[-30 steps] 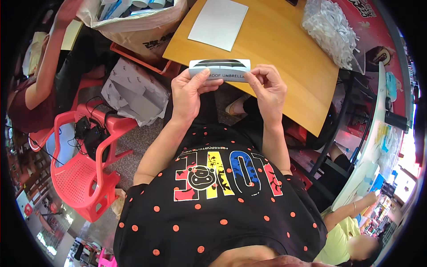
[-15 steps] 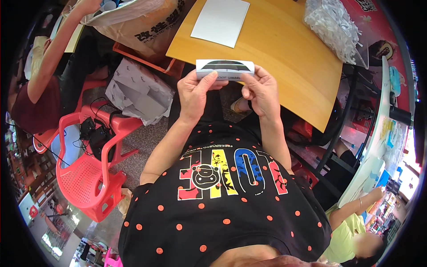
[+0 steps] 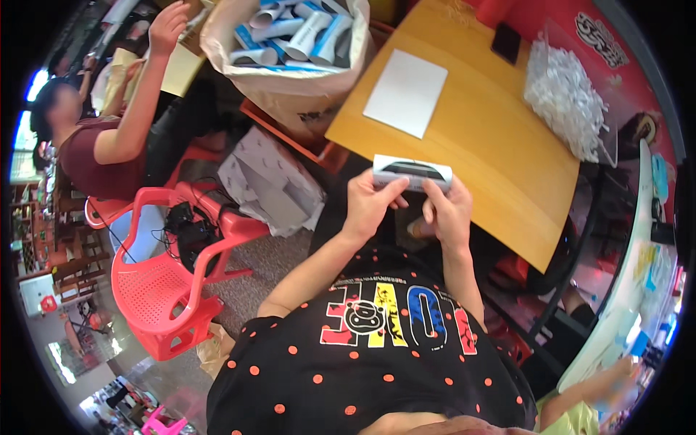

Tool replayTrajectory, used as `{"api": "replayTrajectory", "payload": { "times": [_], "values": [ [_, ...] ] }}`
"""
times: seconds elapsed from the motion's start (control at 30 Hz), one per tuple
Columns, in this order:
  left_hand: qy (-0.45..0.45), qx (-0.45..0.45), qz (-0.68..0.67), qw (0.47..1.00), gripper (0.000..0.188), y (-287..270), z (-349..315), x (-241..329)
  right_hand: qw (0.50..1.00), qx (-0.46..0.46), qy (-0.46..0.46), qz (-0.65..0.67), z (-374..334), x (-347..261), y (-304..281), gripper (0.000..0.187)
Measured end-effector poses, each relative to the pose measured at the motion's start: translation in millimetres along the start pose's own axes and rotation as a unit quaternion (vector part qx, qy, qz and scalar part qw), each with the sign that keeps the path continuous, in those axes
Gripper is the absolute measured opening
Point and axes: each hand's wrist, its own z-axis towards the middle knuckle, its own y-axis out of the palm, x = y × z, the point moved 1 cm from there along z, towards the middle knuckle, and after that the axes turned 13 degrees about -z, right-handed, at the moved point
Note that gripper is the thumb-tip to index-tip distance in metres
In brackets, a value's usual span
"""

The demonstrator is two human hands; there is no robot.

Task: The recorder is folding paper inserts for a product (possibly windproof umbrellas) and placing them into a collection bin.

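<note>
Between my two hands is a rolled paper sleeve (image 3: 413, 167), white and grey with a dark umbrella picture on it. It lies crosswise just off the near left edge of the yellow wooden table (image 3: 500, 174). My left hand (image 3: 368, 208) closes on its left end, thumb on the front and fingers behind and below. At the right end, my right hand (image 3: 449, 212) grips it with the thumb in front. The fingers behind the sleeve are partly hidden. A white paper stack (image 3: 406, 93) lies flat on the table beyond the sleeve.
A big sack (image 3: 290, 87) of white and blue paper rolls stands left of the table. A clear bag of white strips (image 3: 565, 98) and a dark phone (image 3: 506, 43) lie at the table's far right. A red plastic chair (image 3: 156, 286) and a seated person (image 3: 109, 145) are leftward.
My view has shifted, so the scene sits lower and further right, and the sack's rolls now show. Both hands still hold the sleeve. The left person's raised hand has come into fuller view.
</note>
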Motion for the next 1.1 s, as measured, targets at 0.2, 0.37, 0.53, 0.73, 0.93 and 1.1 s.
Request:
{"api": "replayTrajectory", "payload": {
  "times": [0.2,0.37,0.53,0.73,0.93,1.1],
  "values": [
    [-0.153,-0.123,-0.108,0.975,0.03,-31,1,13,0.991,-0.132,0.034,0.008,-4,0,-32,0.028],
    [-0.141,-0.103,0.048,0.983,0.019,-44,2,33,0.981,-0.172,-0.013,-0.093,1,14,-48,0.03],
    [0.062,-0.017,0.139,0.988,0.012,-54,25,90,0.996,0.023,-0.066,0.059,4,-8,-46,0.031],
    [0.422,0.193,0.416,0.782,0.015,-78,91,213,0.995,0.054,-0.079,0.041,6,0,-64,0.028],
    [0.278,0.242,0.607,0.704,0.026,-125,187,238,0.999,0.003,-0.038,-0.019,-5,3,-40,0.023],
    [0.395,0.126,0.543,0.73,0.036,-106,136,177,0.958,0.031,-0.111,-0.262,7,-17,-39,0.024]
  ]
}}
